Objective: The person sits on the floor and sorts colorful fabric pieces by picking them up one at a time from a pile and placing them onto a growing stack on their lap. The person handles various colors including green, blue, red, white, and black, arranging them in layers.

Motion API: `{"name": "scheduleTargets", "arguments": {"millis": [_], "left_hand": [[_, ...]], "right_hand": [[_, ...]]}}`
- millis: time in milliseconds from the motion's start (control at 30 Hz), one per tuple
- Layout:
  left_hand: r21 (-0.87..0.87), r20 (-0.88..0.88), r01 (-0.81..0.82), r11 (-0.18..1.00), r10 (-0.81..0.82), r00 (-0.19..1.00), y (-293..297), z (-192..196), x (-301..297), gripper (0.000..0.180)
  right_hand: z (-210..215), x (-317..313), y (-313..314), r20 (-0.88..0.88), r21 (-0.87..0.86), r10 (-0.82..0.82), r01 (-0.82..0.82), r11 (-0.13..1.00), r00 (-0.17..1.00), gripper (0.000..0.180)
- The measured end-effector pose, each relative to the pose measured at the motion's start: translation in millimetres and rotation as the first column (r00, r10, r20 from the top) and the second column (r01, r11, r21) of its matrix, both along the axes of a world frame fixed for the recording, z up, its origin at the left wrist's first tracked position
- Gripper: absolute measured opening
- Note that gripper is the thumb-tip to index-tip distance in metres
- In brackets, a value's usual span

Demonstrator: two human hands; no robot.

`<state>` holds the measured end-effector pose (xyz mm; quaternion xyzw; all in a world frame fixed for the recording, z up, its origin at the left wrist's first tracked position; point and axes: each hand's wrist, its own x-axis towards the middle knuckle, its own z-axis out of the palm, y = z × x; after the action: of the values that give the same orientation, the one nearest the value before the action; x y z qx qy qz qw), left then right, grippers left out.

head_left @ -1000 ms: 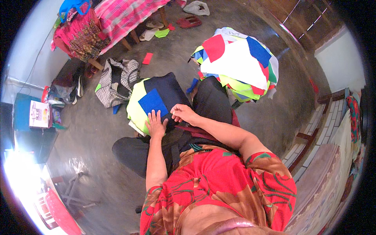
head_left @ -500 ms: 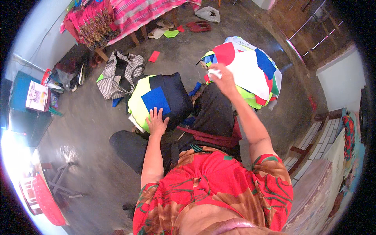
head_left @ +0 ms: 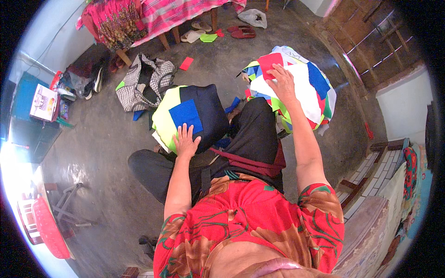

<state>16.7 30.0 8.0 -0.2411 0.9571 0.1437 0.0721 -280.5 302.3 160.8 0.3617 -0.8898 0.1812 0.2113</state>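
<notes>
Flat with its fingers spread, my left hand (head_left: 186,141) rests on the near side of a rounded cloth bundle (head_left: 211,113) in my lap area. The bundle is black on one side and yellow-green on the other. A blue square of cloth (head_left: 186,116) lies on top, just beyond my fingertips. My right hand (head_left: 282,83) is over a large heap of coloured cloth pieces (head_left: 317,83), its fingers apart and nothing visible in them. White, red, blue and green pieces show in the heap, the white one (head_left: 303,88) beside my hand. Whether my fingers touch the heap I cannot tell.
A checked cloth bag (head_left: 132,88) lies beyond the bundle, with a red cloth scrap (head_left: 186,63) on the floor past it. Red shoes (head_left: 242,32) and a white plastic bag (head_left: 253,18) lie near the pink-covered bed (head_left: 171,16). A red chair (head_left: 50,229) stands at left.
The small white piece that was in my right hand no longer shows; those fingers have spread, and the hand has moved right over the heap. My left hand stays on the bundle.
</notes>
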Motion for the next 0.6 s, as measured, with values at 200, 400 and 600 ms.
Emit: {"name": "scheduleTargets", "arguments": {"millis": [200,400,600], "left_hand": [[-0.001,-0.015,-0.002,1.000,0.002,1.000,-0.2,-0.4,0.6,0.062],[-0.003,-0.011,0.000,1.000,0.000,1.000,0.7,-0.2,-0.7,0.062],[-0.002,-0.016,-0.011,1.000,0.011,1.000,0.9,-1.7,-0.9,0.062]], "right_hand": [[-2.0,-1.9,-4.3,-0.049,-0.059,-0.027,0.024,0.998,0.998,0.016],[-8.3,-13.1,3.3,0.195,-0.494,0.008,0.091,0.865,0.981,0.014],[38.7,23.4,-7.7,0.411,-0.881,0.404,0.242,0.406,0.817,0.014]]}}
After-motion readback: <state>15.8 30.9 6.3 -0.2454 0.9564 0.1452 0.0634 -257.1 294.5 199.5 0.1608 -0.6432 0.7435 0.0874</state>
